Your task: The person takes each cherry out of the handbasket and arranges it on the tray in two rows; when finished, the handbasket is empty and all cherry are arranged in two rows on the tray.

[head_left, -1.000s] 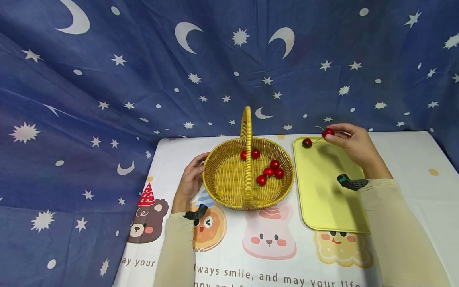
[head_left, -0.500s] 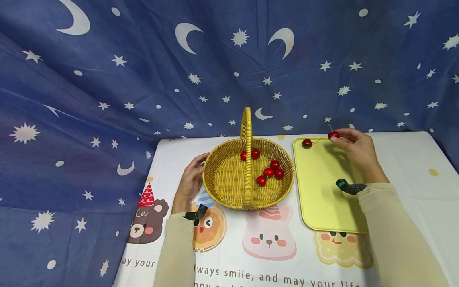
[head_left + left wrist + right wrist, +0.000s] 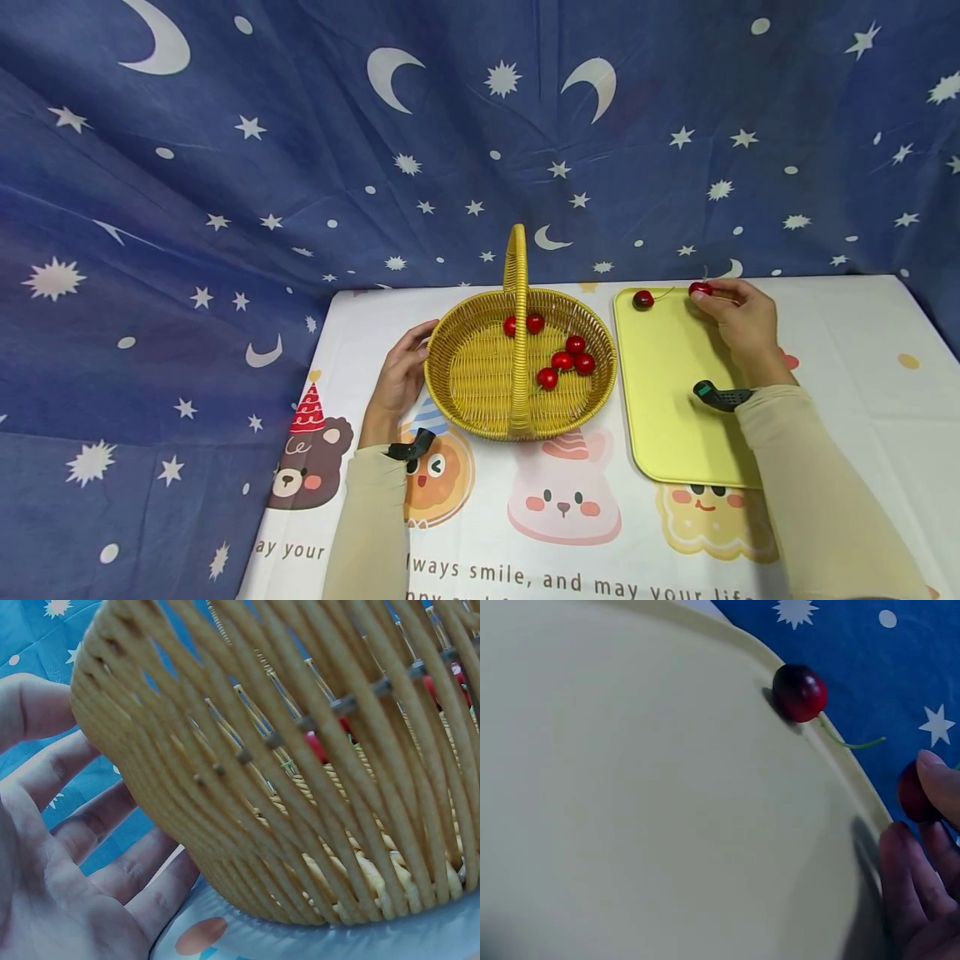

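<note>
One basket [image 3: 480,383] stands left of the yellow tray [image 3: 667,383]; your left hand [image 3: 400,375], fingers loosely spread, touches the basket's left side. Your right hand [image 3: 750,327] pinches a cherry [image 3: 699,289] at the tray's far edge — ease those fingers, and it could roll off.

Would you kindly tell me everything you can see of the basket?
The basket is golden yellow, oval, woven of what looks like rattan, with openwork walls and a tall handle arching over it from front to back. It stands upright on the white cloth, left of the tray; whether they touch is unclear. Six red cherries show inside, mostly right of the handle. The left hand touches its left outer side.
</note>
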